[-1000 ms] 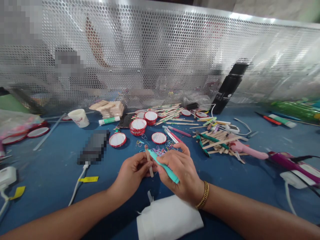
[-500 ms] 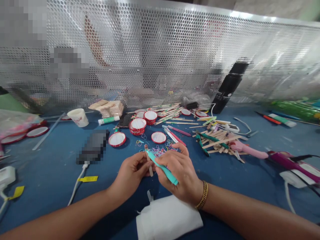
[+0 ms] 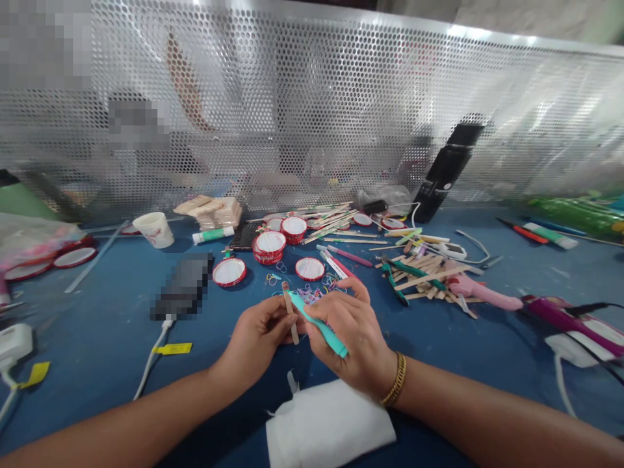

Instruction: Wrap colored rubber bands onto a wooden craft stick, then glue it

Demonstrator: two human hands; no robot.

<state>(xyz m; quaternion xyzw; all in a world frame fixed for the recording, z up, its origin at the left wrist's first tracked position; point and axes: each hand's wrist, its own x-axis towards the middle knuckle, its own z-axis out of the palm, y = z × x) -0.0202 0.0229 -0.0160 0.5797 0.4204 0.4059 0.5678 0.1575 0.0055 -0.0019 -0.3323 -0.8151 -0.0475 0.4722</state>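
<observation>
Pinched in the fingers of my left hand (image 3: 257, 333) is a small flat wooden craft stick (image 3: 294, 332), held upright with a reddish-brown mark at its top end. My right hand (image 3: 348, 335) grips a turquoise marker pen (image 3: 332, 340), its tip pointing up and left beside the stick's upper part. Whether the tip touches the wood I cannot tell. Small colourful rubber bands (image 3: 312, 296) lie scattered just beyond my fingers. Below my right hand rests a folded white cloth (image 3: 331, 426).
Red-rimmed round discs (image 3: 229, 272) sit beyond my hands, near a paper cup (image 3: 154, 229) and a blurred phone (image 3: 182, 286). To the right are a pile of sticks (image 3: 429, 276) with green-handled pliers, a pink glue gun (image 3: 487, 292) and a black bottle (image 3: 448, 172). A perforated metal screen (image 3: 312, 97) stands behind.
The marker's tip has shifted slightly right, off the front of the stick, so more of the stick shows. Both hands keep their holds.
</observation>
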